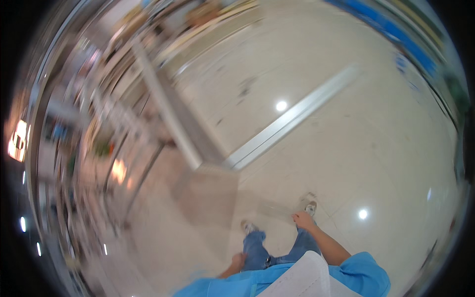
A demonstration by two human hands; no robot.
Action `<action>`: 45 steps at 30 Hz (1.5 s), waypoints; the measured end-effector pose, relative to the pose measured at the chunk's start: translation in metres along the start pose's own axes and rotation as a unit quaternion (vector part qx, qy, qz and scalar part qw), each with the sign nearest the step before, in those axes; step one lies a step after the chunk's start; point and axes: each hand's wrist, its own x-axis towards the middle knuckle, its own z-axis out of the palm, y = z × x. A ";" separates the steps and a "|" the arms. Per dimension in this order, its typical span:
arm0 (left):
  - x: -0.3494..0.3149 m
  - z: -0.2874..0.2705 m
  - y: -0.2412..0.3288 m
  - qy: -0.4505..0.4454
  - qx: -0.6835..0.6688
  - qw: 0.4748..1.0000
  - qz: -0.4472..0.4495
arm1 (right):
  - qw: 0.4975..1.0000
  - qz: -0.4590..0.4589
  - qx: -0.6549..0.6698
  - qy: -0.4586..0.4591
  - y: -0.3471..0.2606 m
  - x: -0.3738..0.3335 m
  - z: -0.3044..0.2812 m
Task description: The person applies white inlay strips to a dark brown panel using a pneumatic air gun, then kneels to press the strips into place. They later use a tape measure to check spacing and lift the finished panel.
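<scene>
My right hand [304, 221] hangs in front of my right thigh with its fingers curled together. A faint, see-through thin shape [274, 210] extends leftward from its fingertips; I cannot make out what it is. My left hand [239, 260] is low beside my left thigh, and its fingers are too small and blurred to read. Below are my jeans [256, 251] and light shoes [310, 208], on a pale, shiny floor [316, 158].
Ahead, a silver metal strip [287, 127] runs across the floor. A metal-edged post or panel [168, 106] stands left of it, with a see-through pane [208, 198] near its base. Blurred racks [118, 119] fill the left. A blue band [378, 22] lines the far right.
</scene>
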 end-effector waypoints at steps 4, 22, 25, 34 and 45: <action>0.058 -0.024 0.036 -0.060 -0.551 0.780 -0.290 | 0.859 0.206 0.414 0.219 0.137 -0.050 -0.095; 0.029 -0.094 0.881 -0.232 -0.141 0.924 0.269 | 0.730 0.283 0.439 0.441 0.487 -0.142 -0.396; 0.033 -0.055 0.992 -0.240 -0.063 0.931 0.266 | 0.484 0.423 0.583 0.496 0.550 -0.191 -0.348; -0.021 0.100 1.355 -0.371 0.263 0.771 0.445 | 0.149 0.481 0.565 0.654 0.605 -0.251 -0.362; -0.012 0.228 1.639 -0.299 0.153 0.899 0.281 | 0.122 0.330 0.743 0.569 0.824 -0.220 -0.700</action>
